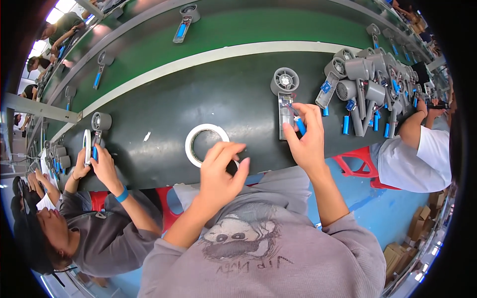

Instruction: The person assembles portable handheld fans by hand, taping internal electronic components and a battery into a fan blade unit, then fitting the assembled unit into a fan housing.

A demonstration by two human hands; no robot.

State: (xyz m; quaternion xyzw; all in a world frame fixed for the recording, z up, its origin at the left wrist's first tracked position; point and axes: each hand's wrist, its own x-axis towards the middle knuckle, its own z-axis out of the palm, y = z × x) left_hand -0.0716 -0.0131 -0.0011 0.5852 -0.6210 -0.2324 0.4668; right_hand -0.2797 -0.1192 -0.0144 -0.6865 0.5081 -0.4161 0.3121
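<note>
The handheld fan (285,103) in front of you lies right of centre in the frame, its round head toward the top and its open grey handle pointing down toward you. Your right hand (309,136) closes on the blue battery (300,125) just beside the handle's right edge, the thumb reaching over the casing. Thin wires seem to run from the battery to the handle, so it is probably best to keep them slack, turn the cell gently, and see that no lead gets pinched under the rim. Your left hand (221,171) is empty, thumb and fingers spread, over the lower right of the tape roll (191,145) at the centre; whether it touches the roll you cannot tell from here. That free hand could well steady the casing, since the fan looks light enough to slide on the dark bench (243,89). A heap of similar fans (357,69) crowds the upper right, some with batteries hanging out, so keep your elbow and the wires clear of it. Across the top runs a green conveyor belt (248,27) with further fans spaced along it.
</note>
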